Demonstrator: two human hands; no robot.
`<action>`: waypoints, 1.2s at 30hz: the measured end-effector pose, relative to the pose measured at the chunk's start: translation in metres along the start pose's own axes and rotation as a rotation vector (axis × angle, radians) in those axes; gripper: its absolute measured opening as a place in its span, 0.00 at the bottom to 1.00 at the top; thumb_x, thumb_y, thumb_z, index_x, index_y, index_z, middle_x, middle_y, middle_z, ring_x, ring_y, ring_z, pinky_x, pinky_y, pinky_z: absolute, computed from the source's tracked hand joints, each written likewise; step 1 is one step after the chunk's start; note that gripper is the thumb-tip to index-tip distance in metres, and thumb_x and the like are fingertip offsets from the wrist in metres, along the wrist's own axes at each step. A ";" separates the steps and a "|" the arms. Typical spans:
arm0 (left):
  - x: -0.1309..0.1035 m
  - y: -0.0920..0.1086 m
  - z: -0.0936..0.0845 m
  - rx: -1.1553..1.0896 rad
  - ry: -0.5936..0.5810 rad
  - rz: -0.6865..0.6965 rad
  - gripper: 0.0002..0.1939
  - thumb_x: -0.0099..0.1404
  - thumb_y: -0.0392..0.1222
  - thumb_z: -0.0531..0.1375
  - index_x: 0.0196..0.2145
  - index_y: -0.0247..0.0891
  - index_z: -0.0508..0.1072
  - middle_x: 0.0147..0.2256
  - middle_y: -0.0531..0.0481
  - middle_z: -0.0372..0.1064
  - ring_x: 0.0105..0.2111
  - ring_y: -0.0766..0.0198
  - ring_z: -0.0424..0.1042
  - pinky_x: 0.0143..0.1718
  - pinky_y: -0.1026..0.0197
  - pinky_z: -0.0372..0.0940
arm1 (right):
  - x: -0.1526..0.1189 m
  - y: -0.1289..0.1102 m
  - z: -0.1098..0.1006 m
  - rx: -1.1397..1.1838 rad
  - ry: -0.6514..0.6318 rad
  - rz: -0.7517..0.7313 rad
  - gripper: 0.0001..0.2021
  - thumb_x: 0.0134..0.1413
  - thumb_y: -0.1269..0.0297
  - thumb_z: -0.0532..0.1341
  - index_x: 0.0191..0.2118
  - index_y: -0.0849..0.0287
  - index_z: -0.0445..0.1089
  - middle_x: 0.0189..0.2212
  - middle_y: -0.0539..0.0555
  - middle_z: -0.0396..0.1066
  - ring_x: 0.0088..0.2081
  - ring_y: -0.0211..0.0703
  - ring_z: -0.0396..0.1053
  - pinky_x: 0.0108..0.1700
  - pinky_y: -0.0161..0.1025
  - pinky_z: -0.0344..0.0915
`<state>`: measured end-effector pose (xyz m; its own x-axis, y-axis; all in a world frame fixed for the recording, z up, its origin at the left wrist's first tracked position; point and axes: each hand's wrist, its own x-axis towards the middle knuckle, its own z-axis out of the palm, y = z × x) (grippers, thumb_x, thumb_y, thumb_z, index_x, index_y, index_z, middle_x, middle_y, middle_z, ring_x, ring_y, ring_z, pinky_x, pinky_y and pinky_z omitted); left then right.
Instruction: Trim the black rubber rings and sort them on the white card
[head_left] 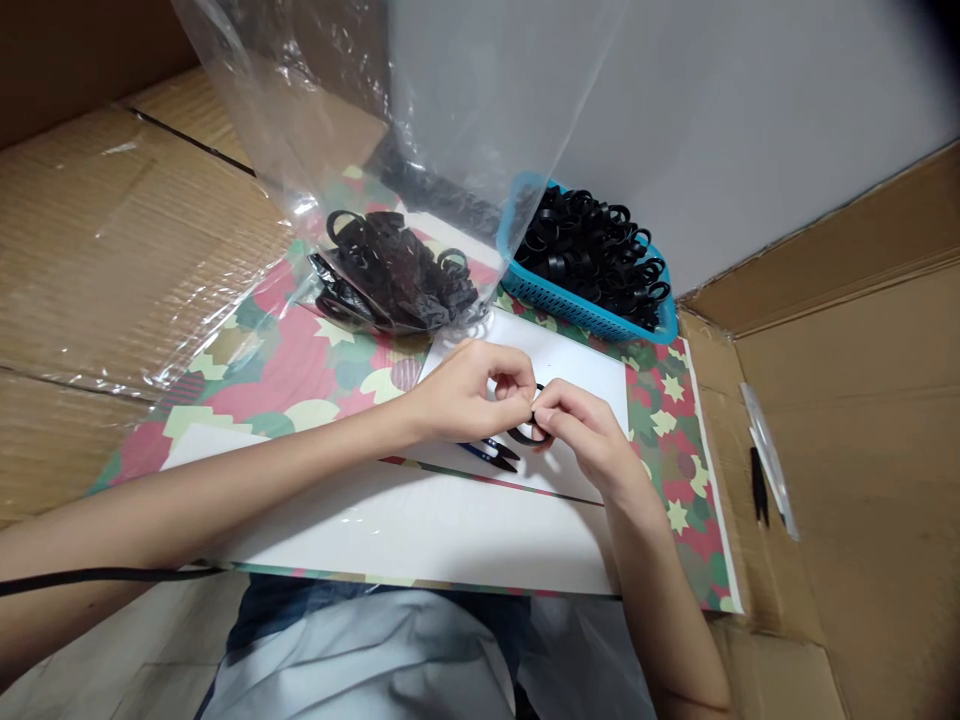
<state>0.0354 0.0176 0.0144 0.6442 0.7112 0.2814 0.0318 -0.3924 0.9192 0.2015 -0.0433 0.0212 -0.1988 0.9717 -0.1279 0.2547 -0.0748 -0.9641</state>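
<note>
Background: a plain grey wall (720,120) across the upper right, brown cardboard (862,450) at the right edge and the left.
Table: a camouflage-patterned cover (277,350) with white sheets (589,370) on it.
Left hand: the left hand (484,390), at the centre, has its fingertips pinched on a black ring (516,436).
Right hand: the right hand (589,430), just right of centre, is also pinched on that ring, its fingertips meeting the left's.
Snips: dark-bladed, blue-handled snips (504,462) lie just below the hands, partly hidden.
Bag: a clear plastic bag (480,110), upper centre, holds black loops (397,270).
Basket: a blue basket (577,312), right of the bag, is heaped with black bands (592,250).
</note>
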 end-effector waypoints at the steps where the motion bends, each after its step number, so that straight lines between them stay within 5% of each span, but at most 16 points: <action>1: 0.001 0.001 0.000 -0.077 -0.008 -0.044 0.06 0.50 0.37 0.53 0.21 0.32 0.69 0.19 0.55 0.62 0.21 0.71 0.60 0.24 0.68 0.55 | 0.000 -0.001 0.000 -0.013 -0.004 -0.004 0.06 0.52 0.67 0.55 0.25 0.58 0.63 0.22 0.46 0.63 0.26 0.34 0.63 0.29 0.33 0.62; 8: 0.004 0.000 -0.001 -0.455 0.015 -0.202 0.07 0.49 0.34 0.54 0.18 0.32 0.69 0.18 0.55 0.63 0.22 0.71 0.59 0.26 0.67 0.55 | -0.001 -0.003 -0.001 -0.086 -0.004 -0.010 0.06 0.51 0.70 0.54 0.25 0.58 0.63 0.21 0.45 0.66 0.26 0.34 0.63 0.31 0.33 0.58; 18: 0.004 0.002 -0.006 -0.517 0.003 -0.184 0.06 0.51 0.35 0.56 0.19 0.33 0.70 0.18 0.55 0.62 0.22 0.71 0.59 0.27 0.66 0.55 | 0.003 -0.001 0.000 -0.089 -0.017 0.002 0.06 0.51 0.69 0.53 0.25 0.57 0.62 0.20 0.45 0.65 0.26 0.35 0.63 0.32 0.34 0.57; 22: 0.009 0.012 -0.014 -0.446 0.050 -0.188 0.05 0.51 0.35 0.58 0.20 0.33 0.70 0.20 0.55 0.63 0.23 0.71 0.60 0.28 0.66 0.56 | 0.006 0.004 0.002 -0.095 0.013 0.011 0.05 0.51 0.68 0.54 0.25 0.57 0.62 0.21 0.46 0.65 0.27 0.36 0.63 0.32 0.34 0.58; 26: -0.006 0.023 -0.043 -0.295 0.075 -0.134 0.08 0.56 0.37 0.58 0.21 0.33 0.69 0.21 0.54 0.64 0.25 0.70 0.62 0.27 0.67 0.57 | 0.011 0.009 0.004 -0.133 0.075 0.008 0.05 0.51 0.66 0.54 0.27 0.57 0.63 0.23 0.47 0.65 0.28 0.37 0.65 0.34 0.35 0.59; 30: -0.056 0.028 -0.075 0.095 -0.082 -0.181 0.14 0.63 0.42 0.53 0.22 0.34 0.67 0.20 0.55 0.61 0.21 0.71 0.59 0.24 0.68 0.54 | 0.015 0.009 0.004 -0.198 0.130 0.006 0.07 0.53 0.62 0.54 0.28 0.57 0.64 0.23 0.47 0.65 0.29 0.38 0.66 0.34 0.35 0.60; 33: -0.091 0.026 -0.089 0.390 -0.252 -0.194 0.08 0.62 0.40 0.54 0.28 0.35 0.69 0.28 0.52 0.67 0.29 0.68 0.64 0.31 0.68 0.58 | 0.024 0.006 0.006 -0.273 0.110 0.021 0.06 0.52 0.63 0.54 0.29 0.57 0.64 0.22 0.46 0.66 0.28 0.38 0.67 0.33 0.34 0.59; 36: -0.098 0.023 -0.092 0.511 -0.304 -0.189 0.07 0.62 0.42 0.55 0.35 0.37 0.68 0.35 0.49 0.67 0.34 0.65 0.65 0.33 0.67 0.60 | 0.041 0.006 0.013 -0.307 0.080 0.014 0.05 0.52 0.63 0.54 0.29 0.56 0.64 0.20 0.45 0.66 0.26 0.38 0.66 0.32 0.34 0.58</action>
<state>-0.0971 -0.0072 0.0339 0.7782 0.6272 -0.0338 0.4798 -0.5590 0.6762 0.1827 -0.0070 0.0071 -0.1215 0.9864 -0.1107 0.5335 -0.0292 -0.8453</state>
